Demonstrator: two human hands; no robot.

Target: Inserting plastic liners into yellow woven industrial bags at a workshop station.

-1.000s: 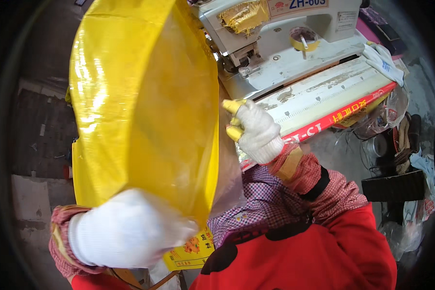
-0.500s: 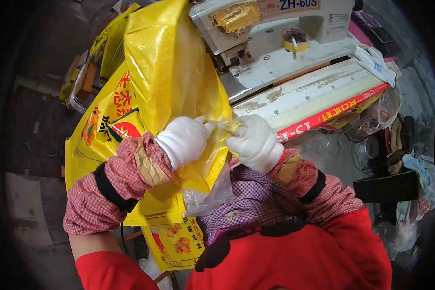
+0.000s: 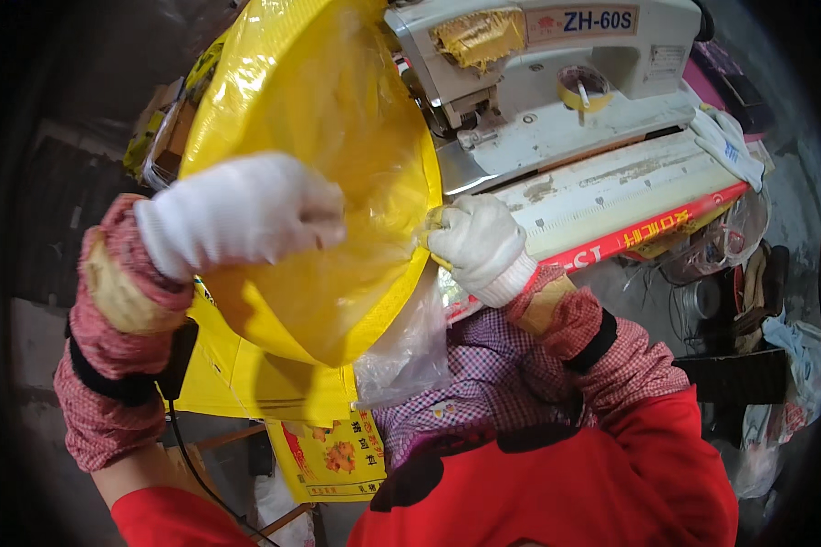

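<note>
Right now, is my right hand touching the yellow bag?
Touching. The head view shows it: your gloved right hand meets the yellow bag at its right rim, its grip closed there with no gap visible.

You're in what looks like a sewing workshop: an industrial sewing machine (image 3: 652,55) fills the upper right of the frame, a tape roll (image 3: 570,97) on its bed (image 3: 602,123), beside a scuffed tabletop (image 3: 602,180) with ruler marks, while a large yellow plastic sack (image 3: 369,114) spreads at centre left.
</note>
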